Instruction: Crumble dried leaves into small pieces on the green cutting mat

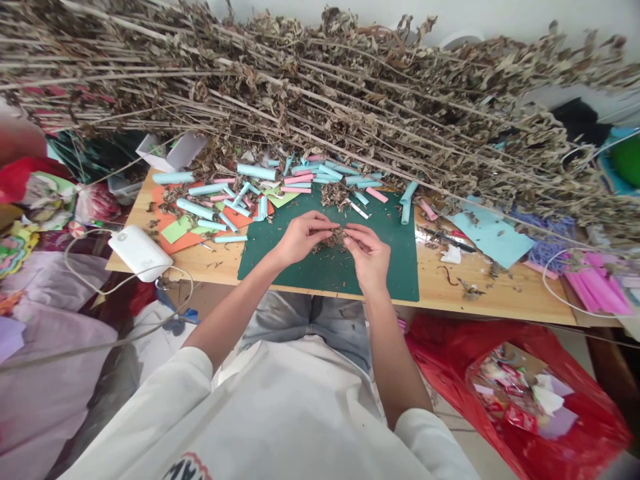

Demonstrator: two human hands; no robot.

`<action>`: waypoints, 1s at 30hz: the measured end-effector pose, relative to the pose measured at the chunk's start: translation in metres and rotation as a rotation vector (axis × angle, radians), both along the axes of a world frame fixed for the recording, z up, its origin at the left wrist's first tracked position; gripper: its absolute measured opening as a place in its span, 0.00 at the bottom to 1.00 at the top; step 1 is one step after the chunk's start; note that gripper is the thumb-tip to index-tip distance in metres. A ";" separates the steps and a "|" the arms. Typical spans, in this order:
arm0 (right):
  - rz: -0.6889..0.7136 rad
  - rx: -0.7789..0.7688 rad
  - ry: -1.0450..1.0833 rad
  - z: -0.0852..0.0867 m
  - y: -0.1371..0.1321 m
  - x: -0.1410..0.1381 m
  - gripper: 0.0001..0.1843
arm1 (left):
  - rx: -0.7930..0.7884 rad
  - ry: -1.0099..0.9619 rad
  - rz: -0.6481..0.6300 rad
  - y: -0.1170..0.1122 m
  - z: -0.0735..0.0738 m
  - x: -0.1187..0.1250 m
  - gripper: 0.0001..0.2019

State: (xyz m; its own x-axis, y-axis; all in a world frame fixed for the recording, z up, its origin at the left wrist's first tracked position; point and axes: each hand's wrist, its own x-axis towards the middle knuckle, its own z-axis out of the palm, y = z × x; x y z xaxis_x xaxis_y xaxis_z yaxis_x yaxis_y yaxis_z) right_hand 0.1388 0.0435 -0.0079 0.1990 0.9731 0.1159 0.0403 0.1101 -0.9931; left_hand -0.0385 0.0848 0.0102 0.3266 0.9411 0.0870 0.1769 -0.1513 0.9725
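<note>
Over a dark green cutting mat (390, 273), my left hand (300, 237) and my right hand (369, 257) meet around a small clump of dried leaves (332, 240). Both hands have their fingers pinched closed on the clump from opposite sides. Behind the mat lie several rolled paper tubes (257, 172) in light blue and pink, with loose dried crumbs among them.
A big heap of dried leafy stalks (320, 93) covers the back of the wooden table (505, 293). A white device with a cable (140, 252) sits at the left edge. A light blue paper sheet (493, 237) lies right. A red plastic bag (525, 393) is on the floor.
</note>
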 end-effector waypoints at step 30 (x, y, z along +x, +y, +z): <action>-0.069 -0.035 -0.044 -0.010 0.000 -0.011 0.09 | -0.129 -0.038 0.151 -0.004 -0.008 0.003 0.09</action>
